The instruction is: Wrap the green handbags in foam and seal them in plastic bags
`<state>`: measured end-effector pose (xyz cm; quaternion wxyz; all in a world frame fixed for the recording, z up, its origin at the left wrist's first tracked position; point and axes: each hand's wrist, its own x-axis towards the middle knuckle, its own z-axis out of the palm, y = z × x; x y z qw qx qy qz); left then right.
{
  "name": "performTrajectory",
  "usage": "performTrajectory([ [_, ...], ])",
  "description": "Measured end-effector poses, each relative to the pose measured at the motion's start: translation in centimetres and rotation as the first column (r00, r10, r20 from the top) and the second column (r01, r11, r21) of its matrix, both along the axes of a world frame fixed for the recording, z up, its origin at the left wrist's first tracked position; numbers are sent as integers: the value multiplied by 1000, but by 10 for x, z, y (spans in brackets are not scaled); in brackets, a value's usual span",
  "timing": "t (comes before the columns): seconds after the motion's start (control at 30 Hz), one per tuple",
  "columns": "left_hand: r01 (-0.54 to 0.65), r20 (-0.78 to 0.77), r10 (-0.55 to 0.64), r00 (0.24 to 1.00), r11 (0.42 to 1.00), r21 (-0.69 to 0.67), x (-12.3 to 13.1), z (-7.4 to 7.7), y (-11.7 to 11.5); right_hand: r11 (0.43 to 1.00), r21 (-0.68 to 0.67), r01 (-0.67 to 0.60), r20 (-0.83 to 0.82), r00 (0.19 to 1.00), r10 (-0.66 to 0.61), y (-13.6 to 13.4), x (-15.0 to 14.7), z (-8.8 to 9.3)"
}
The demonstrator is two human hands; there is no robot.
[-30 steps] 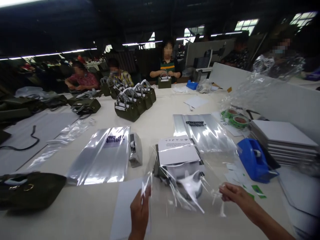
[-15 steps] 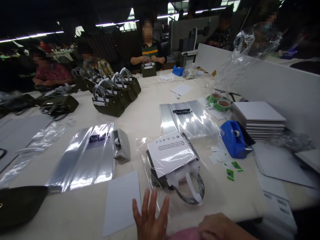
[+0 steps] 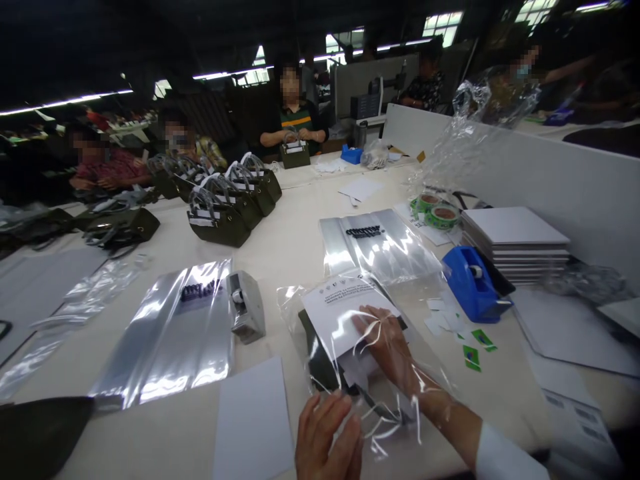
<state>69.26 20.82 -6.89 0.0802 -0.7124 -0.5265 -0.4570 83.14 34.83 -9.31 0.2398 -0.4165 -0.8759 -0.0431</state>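
Note:
A clear plastic bag lies in front of me with a dark green handbag and a printed white sheet inside. My right hand reaches into the bag from its near end, fingers bent over the sheet's right part; whether they grip anything is unclear. At the bag's near left edge is my left hand, its fingers slightly bent and apart, holding nothing. The handbag's handle is partly hidden under my right hand and the creased plastic. Left of the bag lies a blank white sheet.
A grey tape dispenser and flat plastic bags lie left. On the right are a blue dispenser, tape rolls and stacked white boards. Handbags stand farther back; a person sits across.
My right hand has moved from the table's near edge up into the plastic bag, over the printed sheet. My left hand has shifted slightly right and down. The camera view has tilted up a little.

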Motion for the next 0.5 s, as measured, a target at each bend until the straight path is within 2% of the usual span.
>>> performTrajectory([
  [0.07,-24,0,24,1000,1000,17,2,-6,-1,999,-18,30,44,999,-29,1,-5,-4],
  [0.17,-43,1,43,999,999,5,-2,-14,-3,996,-49,70,124,990,-64,-12,-13,-8],
  [0.27,-91,29,91,995,996,-22,-11,-22,-10,994,-48,100,144,985,-92,-25,-15,-4],
  [0.3,-139,46,140,989,990,-38,-14,-26,-13,997,-34,69,149,987,-63,-28,-13,0],
  [0.37,-265,89,273,958,960,-96,-17,-38,-22,996,-6,-89,178,980,89,-34,-10,7],
  [0.43,-392,121,422,899,896,-209,-16,-57,-31,957,-23,-290,236,929,287,-38,-10,11],
  [0.5,-460,113,529,841,809,-365,-12,-79,-39,917,-36,-398,267,880,392,-42,-15,8],
])
